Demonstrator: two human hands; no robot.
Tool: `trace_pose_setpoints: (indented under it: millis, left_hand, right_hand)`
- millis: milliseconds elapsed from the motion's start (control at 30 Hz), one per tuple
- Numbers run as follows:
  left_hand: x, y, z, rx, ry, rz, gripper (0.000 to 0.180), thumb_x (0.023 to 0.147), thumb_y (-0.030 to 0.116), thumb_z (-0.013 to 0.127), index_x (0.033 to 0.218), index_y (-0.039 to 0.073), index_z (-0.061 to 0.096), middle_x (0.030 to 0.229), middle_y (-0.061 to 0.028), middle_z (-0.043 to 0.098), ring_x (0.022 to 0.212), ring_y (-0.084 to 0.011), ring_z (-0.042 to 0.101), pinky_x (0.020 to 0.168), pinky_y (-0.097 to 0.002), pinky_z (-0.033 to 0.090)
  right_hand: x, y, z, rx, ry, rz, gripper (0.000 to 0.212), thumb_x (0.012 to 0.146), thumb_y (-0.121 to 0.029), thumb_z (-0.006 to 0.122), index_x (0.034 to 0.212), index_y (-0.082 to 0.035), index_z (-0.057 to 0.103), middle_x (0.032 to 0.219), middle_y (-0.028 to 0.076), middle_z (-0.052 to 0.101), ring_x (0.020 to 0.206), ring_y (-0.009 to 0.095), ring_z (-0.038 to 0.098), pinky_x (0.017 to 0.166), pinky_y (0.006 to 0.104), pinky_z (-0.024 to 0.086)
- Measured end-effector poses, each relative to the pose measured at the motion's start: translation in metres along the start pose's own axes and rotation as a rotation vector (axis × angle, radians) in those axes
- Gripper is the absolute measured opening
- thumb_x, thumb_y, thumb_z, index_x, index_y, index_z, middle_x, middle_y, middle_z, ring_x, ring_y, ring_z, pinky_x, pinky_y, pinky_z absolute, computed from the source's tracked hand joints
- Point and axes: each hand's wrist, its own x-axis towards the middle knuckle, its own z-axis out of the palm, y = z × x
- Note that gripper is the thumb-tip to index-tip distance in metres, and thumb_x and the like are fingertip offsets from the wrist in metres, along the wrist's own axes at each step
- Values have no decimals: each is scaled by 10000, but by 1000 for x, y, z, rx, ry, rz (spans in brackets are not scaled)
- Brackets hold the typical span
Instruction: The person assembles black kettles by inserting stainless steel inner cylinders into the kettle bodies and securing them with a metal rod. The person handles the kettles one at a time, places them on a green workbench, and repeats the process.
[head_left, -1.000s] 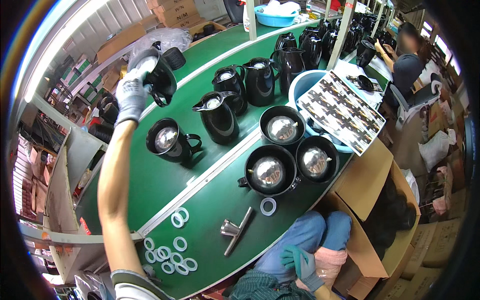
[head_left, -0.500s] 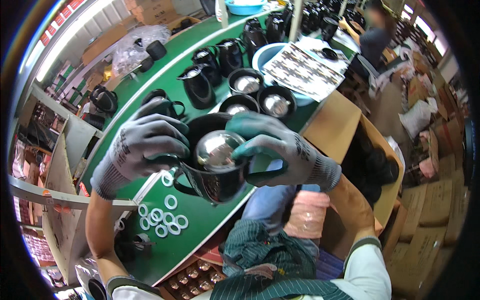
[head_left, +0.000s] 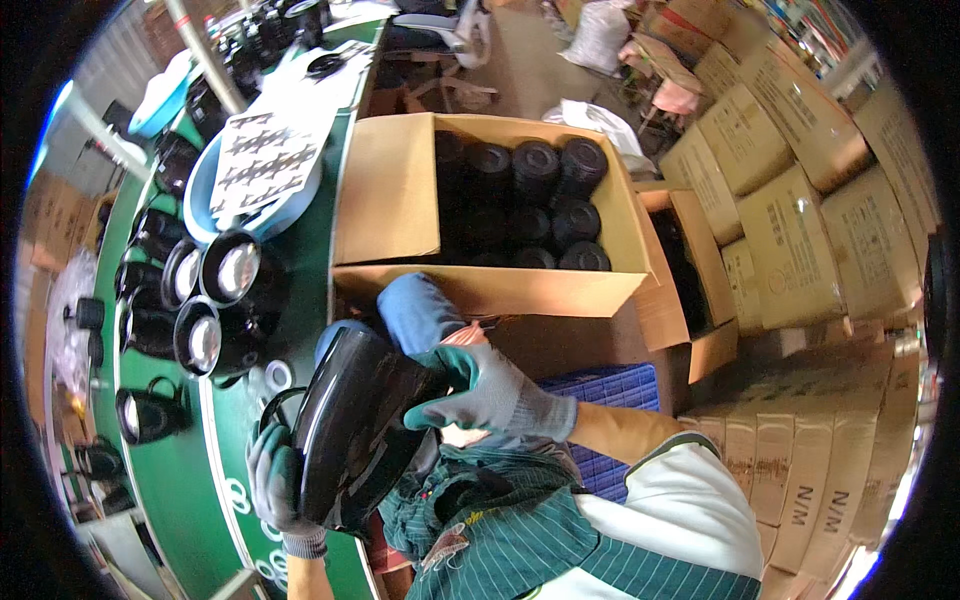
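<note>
A glossy black jug (head_left: 350, 420) with a looped handle is tipped on its side in front of me, over the table's edge. My left hand (head_left: 275, 480), in a grey glove with green coating, grips it along its left side by the handle. My right hand (head_left: 490, 395), gloved alike, has thumb and fingers curled about the jug's right end. The inside of the jug is turned from view. To the left, several black jugs (head_left: 228, 270) with silvery, mirror-like liners stand together on the green table (head_left: 165, 480).
An open carton (head_left: 600, 290) of black cylindrical parts lies beyond my hands. A blue basin (head_left: 200, 200) with a patterned sheet over it sits on the table. White rings (head_left: 237, 495) lie near my left hand. Stacked cartons (head_left: 790, 250) fill the right, beside a blue crate (head_left: 610, 390).
My view has swung right, towards the carton. The jug, earlier upright with its silvery liner showing, is now tipped over, and my right hand has shifted from its rim area to its right end.
</note>
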Motion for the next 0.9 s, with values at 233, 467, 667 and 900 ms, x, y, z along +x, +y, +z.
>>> trace_pose_setpoints:
  millis: [233, 467, 667, 900]
  left_hand:
    - [5, -55, 47, -1216, -105, -1046, 424, 1016, 215, 512, 1277, -82, 664, 1229, -193, 716, 1090, -280, 710, 995, -396, 562]
    - [-84, -78, 94, -1272, 4, -1492, 415, 1007, 208, 544, 1303, -65, 644, 1255, -183, 700, 1111, -266, 695, 999, -391, 560]
    - [-119, -68, 123, -1264, 147, -1636, 416, 999, 202, 571, 1325, -51, 627, 1278, -175, 686, 1129, -255, 683, 1002, -386, 558]
    - [-110, -70, 148, -1352, 139, -1573, 428, 990, 195, 604, 1352, -34, 608, 1303, -165, 670, 1150, -241, 668, 1007, -381, 556]
  right_hand:
    - [-10, 9, -51, -450, -124, -21, 469, 901, -477, 785, 1001, -25, 712, 889, 70, 716, 764, 116, 661, 733, 308, 532]
    - [86, 65, -164, -196, -154, -68, 294, 1008, -303, 686, 1137, -44, 735, 1046, 67, 759, 832, 132, 696, 788, 285, 583]
    - [138, 78, -379, -1510, 594, 805, 1061, 658, -700, 825, 1390, 17, 550, 1224, 293, 683, 1165, 408, 677, 994, 498, 544]
    - [96, 147, -430, -1539, 546, 1152, 1555, 585, -617, 922, 1652, -114, -91, 1591, 237, 402, 1457, 446, 384, 1202, 548, 317]
